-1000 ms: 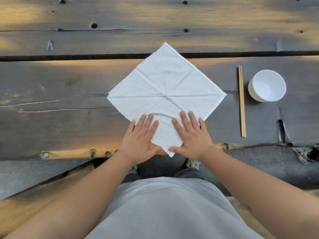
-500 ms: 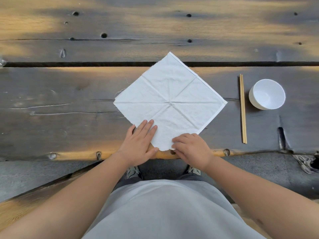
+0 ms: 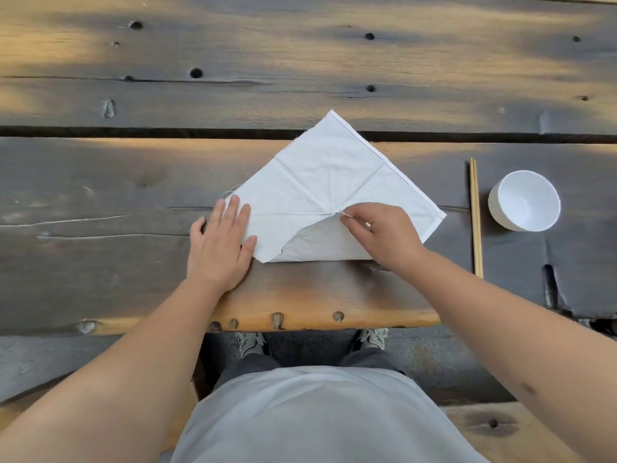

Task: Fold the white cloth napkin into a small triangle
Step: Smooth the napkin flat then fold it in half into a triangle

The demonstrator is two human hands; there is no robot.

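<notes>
Head view, read left to right. The left hand (image 3: pixel 218 247) lies flat with straight fingers on the left corner of the white cloth napkin (image 3: pixel 320 182), pinning it to the wooden counter (image 3: pixel 100 228); its grip is fully open and holds nothing. The napkin sits as a diamond at the middle of the counter, its far corner over the dark gap between planks. The near corner is lifted and turned up toward the centre, where the old creases meet, so a straight folded edge runs along the near side. The right hand (image 3: pixel 384 235) pinches that corner between thumb and fingertips, grip closed on the cloth.

The step in hand appears to be the first diagonal fold, near corner onto far corner. To do it well, the pinched corner should travel along the centre crease until it meets the far tip and both side edges align; the left hand should keep the cloth from sliding, then sweep along the fold to flatten it. Uneven pull would probably skew the triangle.

Room: bare planks lie to the left of and beyond the napkin. To the right, a pair of chopsticks (image 3: pixel 475 218) lies near the right corner, apart from it, and a white bowl (image 3: pixel 524 202) stands just beyond them. The counter's near edge is close below the fold.
</notes>
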